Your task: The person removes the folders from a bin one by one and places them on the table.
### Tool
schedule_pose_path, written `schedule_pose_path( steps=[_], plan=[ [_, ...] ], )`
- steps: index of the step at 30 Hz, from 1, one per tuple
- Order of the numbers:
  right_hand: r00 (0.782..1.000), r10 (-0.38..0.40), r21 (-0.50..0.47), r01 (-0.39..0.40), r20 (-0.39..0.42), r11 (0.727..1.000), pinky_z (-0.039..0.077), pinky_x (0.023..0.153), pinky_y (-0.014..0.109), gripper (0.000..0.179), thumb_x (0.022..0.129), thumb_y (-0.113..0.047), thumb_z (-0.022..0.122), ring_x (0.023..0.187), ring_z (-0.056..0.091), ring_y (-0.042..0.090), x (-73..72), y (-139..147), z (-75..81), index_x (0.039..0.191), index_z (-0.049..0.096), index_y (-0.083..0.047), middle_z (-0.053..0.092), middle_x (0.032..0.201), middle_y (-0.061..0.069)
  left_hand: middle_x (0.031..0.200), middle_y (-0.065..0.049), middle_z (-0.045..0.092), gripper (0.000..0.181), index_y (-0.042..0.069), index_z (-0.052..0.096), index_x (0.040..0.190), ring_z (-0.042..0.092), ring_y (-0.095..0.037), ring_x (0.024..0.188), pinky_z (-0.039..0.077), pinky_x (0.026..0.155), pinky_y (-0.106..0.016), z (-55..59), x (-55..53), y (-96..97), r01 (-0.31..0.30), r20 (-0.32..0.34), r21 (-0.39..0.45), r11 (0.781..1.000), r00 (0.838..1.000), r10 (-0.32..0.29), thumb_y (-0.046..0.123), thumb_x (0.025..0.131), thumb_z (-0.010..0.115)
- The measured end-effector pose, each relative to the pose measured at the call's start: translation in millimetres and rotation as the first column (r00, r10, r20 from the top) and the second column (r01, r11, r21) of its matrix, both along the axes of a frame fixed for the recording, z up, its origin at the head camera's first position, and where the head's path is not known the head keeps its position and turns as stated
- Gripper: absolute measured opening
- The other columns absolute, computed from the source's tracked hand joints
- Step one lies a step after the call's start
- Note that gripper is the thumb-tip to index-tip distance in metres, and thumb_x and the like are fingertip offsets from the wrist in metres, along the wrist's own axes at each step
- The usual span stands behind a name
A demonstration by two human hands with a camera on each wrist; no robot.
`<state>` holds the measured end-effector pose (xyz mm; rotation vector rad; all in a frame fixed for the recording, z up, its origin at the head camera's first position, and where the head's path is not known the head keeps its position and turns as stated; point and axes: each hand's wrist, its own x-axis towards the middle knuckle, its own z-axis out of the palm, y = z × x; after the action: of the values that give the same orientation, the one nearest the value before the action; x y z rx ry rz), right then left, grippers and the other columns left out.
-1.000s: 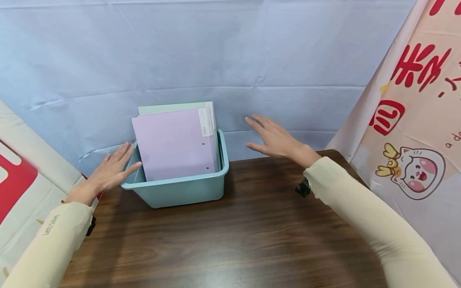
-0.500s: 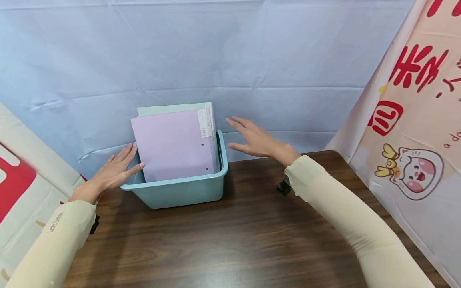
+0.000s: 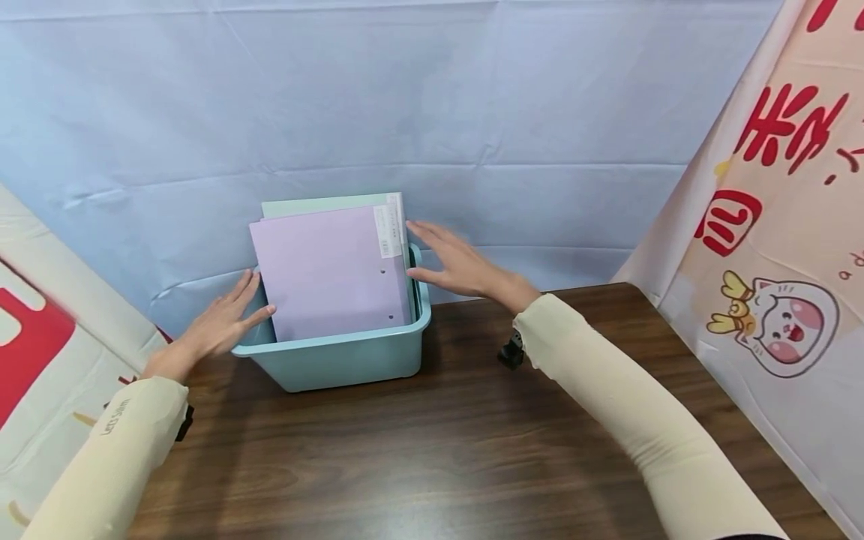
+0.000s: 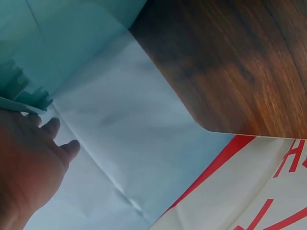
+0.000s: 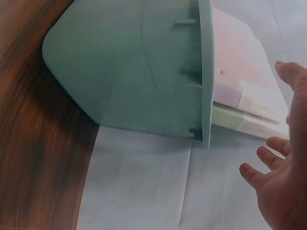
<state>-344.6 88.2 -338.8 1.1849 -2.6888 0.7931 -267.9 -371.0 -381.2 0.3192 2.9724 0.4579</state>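
Start at the left: see a red and white cloth (image 3: 37, 356), and nearer, the left grip (image 3: 219, 326), with fingers straight and spread apart, clamped on nothing. Notice its fingertips at the left rim of the blue bin (image 3: 331, 364), seemingly touching there, though hard to tell exactly. Next, find the bin itself, standing upright on the brown desk (image 3: 378, 450), close to the far edge. Inside it, see the purple binder (image 3: 317, 270), standing a little tilted and rising well above the rim, and just behind it the green binder (image 3: 331, 202), mostly hidden. Further right, see the right grip (image 3: 459, 262), also with fingers apart and around nothing, just beside the right edges of both binders. Impossible to tell whether touching them or not. At far right, see a printed banner (image 3: 756, 255).

For doing this step well, judged as steadying the bin and reaching to the binders: press only lightly at the left rim, to prevent sliding or tipping. Bring the right fingertips to the binder edges above the rim, with thumb in front and fingers behind. Better to take both binders evenly, and to avoid a hard push leftwards, for fear of shifting the bin.
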Motion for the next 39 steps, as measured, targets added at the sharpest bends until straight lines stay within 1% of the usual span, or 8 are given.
schedule_pose_path(
  steps=[5, 9, 15, 21, 30, 34, 37, 39],
  plan=[
    [1.0, 0.008, -0.032, -0.007, 0.019, 0.999, 0.022, 0.127, 0.061, 0.089, 0.104, -0.052, 0.063, 0.163, 0.018, 0.028, 1.5, -10, 2.5, 0.172, 0.017, -0.019, 0.02, 0.177, 0.01, 0.176, -0.008, -0.022, 0.089, 0.022, -0.016, 0.168, 0.013, -0.059, 0.155, 0.018, 0.112, -0.084, 2.2, 0.6, 1.1, -0.025, 0.03, -0.018, 1.0, 0.999, 0.025, 0.069, 0.109, 0.029],
    [0.999, 0.018, -0.044, -0.016, 0.032, 0.999, 0.023, 0.127, 0.06, 0.088, 0.104, -0.051, 0.063, 0.163, 0.019, 0.028, 1.6, -16, 4.2, 0.172, 0.017, -0.02, 0.019, 0.177, 0.009, 0.176, -0.005, -0.024, 0.088, 0.024, -0.018, 0.168, 0.015, -0.058, 0.155, 0.021, 0.107, -0.086, 5.2, -0.4, 2.3, -0.032, 0.042, -0.029, 0.999, 0.999, 0.033, 0.071, 0.108, 0.027],
    [0.998, 0.019, -0.043, -0.017, 0.064, 0.999, 0.021, 0.128, 0.061, 0.091, 0.102, -0.053, 0.064, 0.164, 0.016, 0.027, 1.9, -22, 4.9, 0.172, 0.015, -0.022, 0.016, 0.178, 0.006, 0.176, -0.006, -0.022, 0.088, 0.025, -0.018, 0.167, 0.016, -0.056, 0.156, 0.023, 0.108, -0.086, 6.3, -1.4, 4.7, -0.023, 0.036, -0.047, 0.999, 0.999, 0.025, 0.072, 0.108, 0.026],
    [0.997, 0.018, -0.038, -0.015, 0.08, 0.999, 0.02, 0.127, 0.063, 0.09, 0.102, -0.053, 0.063, 0.164, 0.015, 0.027, 3.3, -27, 6.0, 0.172, 0.016, -0.024, 0.014, 0.178, 0.005, 0.176, -0.006, -0.022, 0.088, 0.023, -0.018, 0.168, 0.014, -0.056, 0.157, 0.019, 0.107, -0.087, 5.6, -1.1, 5.2, -0.038, 0.043, -0.027, 0.999, 0.998, 0.04, 0.072, 0.108, 0.025],
    [0.995, -0.002, -0.064, 0.009, 0.1, 0.998, 0.029, 0.124, 0.062, 0.09, 0.101, -0.055, 0.065, 0.162, 0.019, 0.032, 4.7, -40, 2.0, 0.172, 0.02, -0.023, 0.011, 0.178, 0.011, 0.177, -0.007, -0.02, 0.088, 0.022, -0.017, 0.168, 0.012, -0.055, 0.157, 0.017, 0.109, -0.087, 4.9, 0.2, 5.0, -0.049, 0.047, -0.01, 0.999, 0.998, 0.049, 0.071, 0.108, 0.026],
    [0.992, -0.017, -0.1, 0.03, 0.129, 0.995, 0.039, 0.12, 0.057, 0.088, 0.102, -0.052, 0.067, 0.153, 0.039, 0.036, 6.5, -44, 0.6, 0.171, 0.022, -0.022, 0.009, 0.178, 0.012, 0.177, -0.006, -0.02, 0.088, 0.023, -0.017, 0.168, 0.012, -0.055, 0.158, 0.016, 0.109, -0.087, 3.8, 0.4, 5.1, -0.051, 0.049, -0.006, 0.999, 0.997, 0.052, 0.071, 0.108, 0.025],
    [0.985, -0.019, -0.152, 0.046, 0.17, 0.987, 0.05, 0.112, 0.054, 0.086, 0.101, -0.048, 0.07, 0.139, 0.057, 0.04, 7.2, -46, -0.1, 0.17, 0.026, -0.022, 0.009, 0.177, 0.012, 0.177, -0.005, -0.021, 0.088, 0.024, -0.018, 0.168, 0.011, -0.054, 0.158, 0.014, 0.109, -0.087, 2.9, 0.0, 4.1, -0.054, 0.049, -0.001, 0.999, 0.997, 0.054, 0.072, 0.108, 0.025],
    [0.982, -0.018, -0.177, 0.052, 0.189, 0.983, 0.054, 0.107, 0.052, 0.084, 0.101, -0.047, 0.071, 0.132, 0.062, 0.042, 6.6, -47, -0.8, 0.169, 0.03, -0.022, 0.01, 0.177, 0.013, 0.177, -0.005, -0.021, 0.088, 0.024, -0.018, 0.168, 0.011, -0.054, 0.158, 0.014, 0.109, -0.087, 2.2, 0.2, 3.3, -0.054, 0.047, 0.002, 0.999, 0.997, 0.054, 0.072, 0.108, 0.025]
  ],
)
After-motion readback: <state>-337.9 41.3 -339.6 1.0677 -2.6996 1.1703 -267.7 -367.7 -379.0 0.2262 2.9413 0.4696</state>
